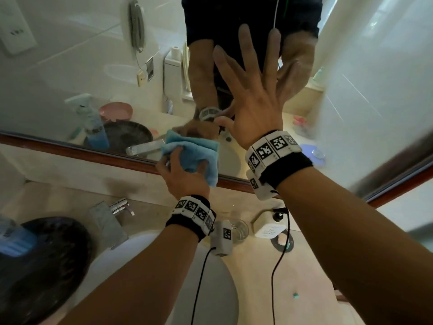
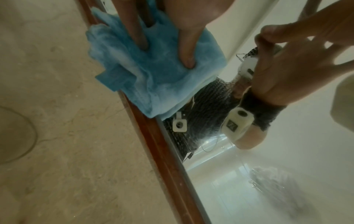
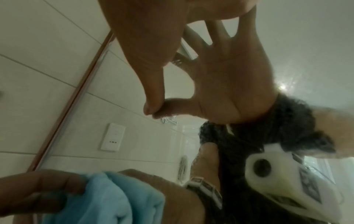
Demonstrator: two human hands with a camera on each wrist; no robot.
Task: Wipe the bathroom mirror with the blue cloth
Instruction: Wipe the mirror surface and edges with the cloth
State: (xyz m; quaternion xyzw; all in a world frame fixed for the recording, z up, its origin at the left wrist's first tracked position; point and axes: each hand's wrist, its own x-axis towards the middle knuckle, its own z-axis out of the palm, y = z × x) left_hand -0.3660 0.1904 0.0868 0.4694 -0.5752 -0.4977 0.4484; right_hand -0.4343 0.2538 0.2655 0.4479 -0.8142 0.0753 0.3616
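The bathroom mirror (image 1: pixel 70 78) has a brown wooden frame (image 1: pixel 93 153) along its lower edge. My left hand (image 1: pixel 187 160) presses the folded blue cloth (image 1: pixel 199 148) against the glass just above that frame, and part of the cloth hangs over it. In the left wrist view, straight fingers (image 2: pixel 186 50) dig into the cloth (image 2: pixel 153 72). My right hand (image 1: pixel 246 85) lies flat on the glass higher up with its fingers spread and holds nothing. The right wrist view shows its thumb (image 3: pixel 151 91) touching the mirror, with the cloth (image 3: pixel 114 197) below.
Below the mirror runs a beige stone counter (image 1: pixel 316 266) with a white sink (image 1: pixel 164 266) and a chrome faucet (image 1: pixel 119 207). A black basin (image 1: pixel 46 266) and a blue spray bottle (image 1: pixel 14 240) stand at the left. A glass cup (image 1: pixel 240 228) and a white dispenser (image 1: pixel 269 226) stand under my right wrist.
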